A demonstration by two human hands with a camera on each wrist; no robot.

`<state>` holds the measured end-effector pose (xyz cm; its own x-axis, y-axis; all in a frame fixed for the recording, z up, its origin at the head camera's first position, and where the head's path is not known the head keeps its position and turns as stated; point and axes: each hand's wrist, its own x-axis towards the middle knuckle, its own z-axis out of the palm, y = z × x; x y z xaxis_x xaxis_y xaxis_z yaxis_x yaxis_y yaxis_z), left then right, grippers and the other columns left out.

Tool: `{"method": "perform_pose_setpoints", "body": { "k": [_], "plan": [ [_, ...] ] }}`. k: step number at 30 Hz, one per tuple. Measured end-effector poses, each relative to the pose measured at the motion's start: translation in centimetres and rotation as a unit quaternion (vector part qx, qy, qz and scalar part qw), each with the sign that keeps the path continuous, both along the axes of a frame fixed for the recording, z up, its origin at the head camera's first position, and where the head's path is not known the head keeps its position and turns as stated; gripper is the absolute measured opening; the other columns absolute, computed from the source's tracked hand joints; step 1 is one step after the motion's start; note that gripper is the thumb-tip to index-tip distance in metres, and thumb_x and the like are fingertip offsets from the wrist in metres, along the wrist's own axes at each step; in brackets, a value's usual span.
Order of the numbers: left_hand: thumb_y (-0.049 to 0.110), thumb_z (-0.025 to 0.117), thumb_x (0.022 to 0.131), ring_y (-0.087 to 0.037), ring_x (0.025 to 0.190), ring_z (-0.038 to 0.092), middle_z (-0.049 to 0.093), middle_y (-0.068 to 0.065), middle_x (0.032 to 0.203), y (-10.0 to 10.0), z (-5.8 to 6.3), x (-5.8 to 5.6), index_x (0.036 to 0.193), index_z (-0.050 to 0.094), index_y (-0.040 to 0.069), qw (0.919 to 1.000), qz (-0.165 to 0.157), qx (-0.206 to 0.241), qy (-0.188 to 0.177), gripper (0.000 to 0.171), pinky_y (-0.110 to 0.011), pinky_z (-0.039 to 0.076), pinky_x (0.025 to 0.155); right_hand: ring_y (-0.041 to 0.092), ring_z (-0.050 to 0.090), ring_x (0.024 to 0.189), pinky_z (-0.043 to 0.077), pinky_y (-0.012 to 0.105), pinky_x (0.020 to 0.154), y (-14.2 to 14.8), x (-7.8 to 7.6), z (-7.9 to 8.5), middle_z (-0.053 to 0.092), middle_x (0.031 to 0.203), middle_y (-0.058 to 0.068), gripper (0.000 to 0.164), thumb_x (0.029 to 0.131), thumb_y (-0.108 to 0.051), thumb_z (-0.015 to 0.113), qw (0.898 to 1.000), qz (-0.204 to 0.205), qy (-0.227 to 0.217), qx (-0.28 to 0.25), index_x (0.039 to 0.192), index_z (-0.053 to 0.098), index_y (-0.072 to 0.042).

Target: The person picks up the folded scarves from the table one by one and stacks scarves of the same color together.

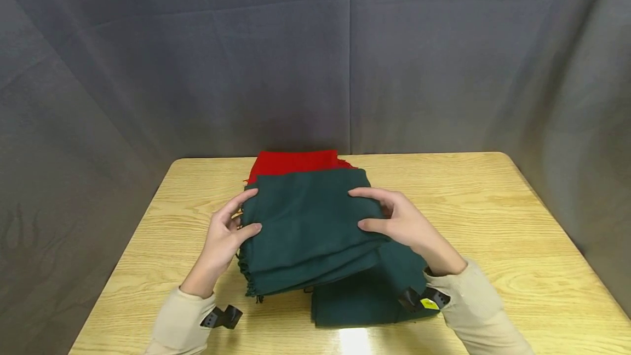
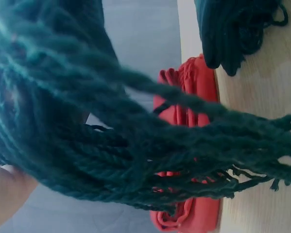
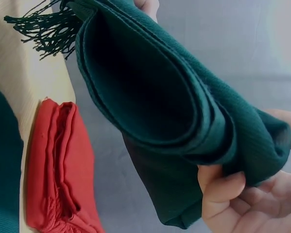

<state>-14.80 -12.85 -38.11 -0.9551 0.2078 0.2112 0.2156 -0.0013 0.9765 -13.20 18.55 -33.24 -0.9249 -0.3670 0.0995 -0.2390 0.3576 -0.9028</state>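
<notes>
A folded dark green scarf (image 1: 310, 223) is held up above the table between both hands, with twisted fringe (image 2: 135, 155) hanging along its left side. My left hand (image 1: 224, 240) grips its left edge, thumb on top and the other fingers partly hidden at the side and below. At the opposite edge my right hand (image 1: 399, 223) grips the cloth; in the right wrist view its fingers (image 3: 223, 189) curl under the folded layers, which gape open in a loop. Behind the held scarf lies a folded red scarf (image 1: 296, 161), its far part showing.
Another folded dark green cloth (image 1: 355, 303) lies on the wooden table (image 1: 493, 223) below the held scarf, toward the front right. Grey curtains (image 1: 276, 70) stand behind and at both sides of the table.
</notes>
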Motion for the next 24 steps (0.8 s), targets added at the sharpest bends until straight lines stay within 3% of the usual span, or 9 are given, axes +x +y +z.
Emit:
{"method": "perform_pose_setpoints", "body": {
  "k": [4,11,18,24],
  "plan": [
    [-0.016,0.055,0.076,-0.016,0.092,0.058,0.046,-0.012,0.119,0.4,-0.1,-0.1,0.132,0.043,0.0,1.0,-0.006,0.0,-0.004,0.06,-0.027,0.05,0.073,0.017,0.039,0.052,0.037,0.026,0.055,0.4,0.2,-0.2,0.045,0.079,0.01,0.045,0.079,-0.003,0.066,1.0,-0.003,-0.006,-0.013,0.123,0.055,-0.004],
    [-0.015,0.056,0.077,-0.017,0.093,0.057,0.045,-0.017,0.121,1.2,-0.1,-0.3,0.132,0.044,0.0,0.9998,-0.019,0.004,-0.01,0.059,-0.026,0.05,0.074,0.016,0.033,0.051,0.032,0.025,0.05,1.3,0.4,-0.6,0.036,0.071,0.007,0.044,0.079,-0.004,0.066,1.0,-0.017,0.001,-0.004,0.122,0.056,-0.005],
    [-0.015,0.057,0.077,-0.019,0.095,0.056,0.046,-0.018,0.121,1.5,0.2,-0.4,0.131,0.044,-0.001,0.9995,-0.027,0.015,0.001,0.057,-0.027,0.049,0.076,0.018,0.036,0.056,0.035,0.026,0.053,2.0,0.8,-0.9,0.047,0.088,0.009,0.044,0.08,-0.003,0.065,1.0,-0.027,-0.003,-0.005,0.123,0.056,-0.008],
    [-0.015,0.057,0.076,-0.018,0.094,0.056,0.045,-0.02,0.118,2.1,0.2,-0.4,0.13,0.044,-0.003,0.9988,-0.046,0.017,0.01,0.057,-0.028,0.05,0.076,0.019,0.033,0.053,0.033,0.028,0.049,2.7,1.2,-0.9,0.036,0.069,0.007,0.044,0.08,-0.003,0.065,0.999,-0.031,0.009,-0.005,0.123,0.056,-0.006]
  ]
}}
